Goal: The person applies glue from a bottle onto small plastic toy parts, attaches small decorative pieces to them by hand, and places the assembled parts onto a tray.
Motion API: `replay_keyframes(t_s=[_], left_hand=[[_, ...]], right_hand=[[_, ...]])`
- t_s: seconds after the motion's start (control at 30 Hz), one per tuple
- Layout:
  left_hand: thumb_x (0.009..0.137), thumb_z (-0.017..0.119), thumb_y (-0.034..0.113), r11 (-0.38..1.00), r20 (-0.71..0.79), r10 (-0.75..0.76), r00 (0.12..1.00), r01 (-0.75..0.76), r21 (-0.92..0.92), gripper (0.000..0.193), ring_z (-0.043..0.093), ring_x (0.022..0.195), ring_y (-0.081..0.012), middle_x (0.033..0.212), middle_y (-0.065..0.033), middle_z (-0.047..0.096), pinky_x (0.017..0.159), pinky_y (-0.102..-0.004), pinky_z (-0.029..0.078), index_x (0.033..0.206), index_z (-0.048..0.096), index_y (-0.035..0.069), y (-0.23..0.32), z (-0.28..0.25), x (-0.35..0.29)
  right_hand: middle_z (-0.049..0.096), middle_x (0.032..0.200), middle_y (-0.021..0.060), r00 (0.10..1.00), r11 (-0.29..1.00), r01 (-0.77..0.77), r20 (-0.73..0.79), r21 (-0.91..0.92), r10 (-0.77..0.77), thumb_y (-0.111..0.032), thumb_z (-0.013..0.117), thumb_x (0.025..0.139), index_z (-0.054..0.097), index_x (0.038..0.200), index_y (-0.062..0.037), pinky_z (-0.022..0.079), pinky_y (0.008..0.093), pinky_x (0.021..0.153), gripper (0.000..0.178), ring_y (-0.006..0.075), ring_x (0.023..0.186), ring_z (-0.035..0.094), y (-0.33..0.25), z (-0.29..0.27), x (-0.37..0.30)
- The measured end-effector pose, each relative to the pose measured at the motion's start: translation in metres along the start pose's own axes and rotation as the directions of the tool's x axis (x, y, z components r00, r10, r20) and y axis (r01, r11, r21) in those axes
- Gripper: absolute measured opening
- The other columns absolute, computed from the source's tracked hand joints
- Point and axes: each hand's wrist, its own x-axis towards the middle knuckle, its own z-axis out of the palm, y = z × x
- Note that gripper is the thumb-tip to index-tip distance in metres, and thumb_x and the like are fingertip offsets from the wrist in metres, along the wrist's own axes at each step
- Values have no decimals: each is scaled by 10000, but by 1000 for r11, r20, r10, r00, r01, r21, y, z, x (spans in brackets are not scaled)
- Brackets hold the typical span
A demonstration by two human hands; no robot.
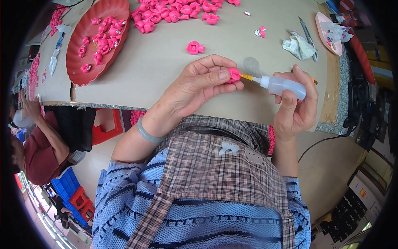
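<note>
Between the thumb and fingers of my left hand (207, 79) is a small pink plastic figure part (234, 74). My right hand (296, 99) grips a translucent squeeze bottle (286, 86), tilted so that its yellow nozzle tip (247, 77) meets the pink part. Whether liquid is coming out is too small to tell. Just beyond my left hand, one hollow pink piece (195, 47) lies alone on the table. A heap of similar pink pieces (170, 11) covers the far side.
At the left, a red scalloped tray (74, 68) holds several pink pieces. A crumpled cloth (299, 46), a utility knife (307, 33) and a pink dish with bottles (336, 49) are at the right. Another person (43, 145) works at the far left.
</note>
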Motion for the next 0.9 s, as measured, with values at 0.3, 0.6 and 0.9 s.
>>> replay_keyframes(t_s=[0.3,0.6,0.9], left_hand=[[906,570,80,1000,4,-10,1000,10,3,243,647,965,-237,1073,-150,619,874,-300,545,1120,541,-31,0,-1,-1],[884,595,64,998,-2,41,999,-41,52,233,642,975,-227,1084,-146,620,867,-293,537,1101,560,-12,-2,2,-1],[838,625,-15,989,-61,124,990,-118,91,234,623,956,-168,1073,-129,630,884,-303,523,1067,576,2,-4,6,1]], right_hand=[[639,894,183,1000,1000,-9,3,-25,9,-247,563,935,499,1206,35,409,200,501,397,123,608,555,0,-2,0],[644,887,184,999,994,34,14,-100,-32,-225,563,932,503,1201,38,415,198,506,381,111,593,541,0,-4,-2],[665,933,151,999,998,-37,-8,-48,36,-233,660,868,551,1132,46,532,269,668,399,209,781,683,-1,-1,-5]])
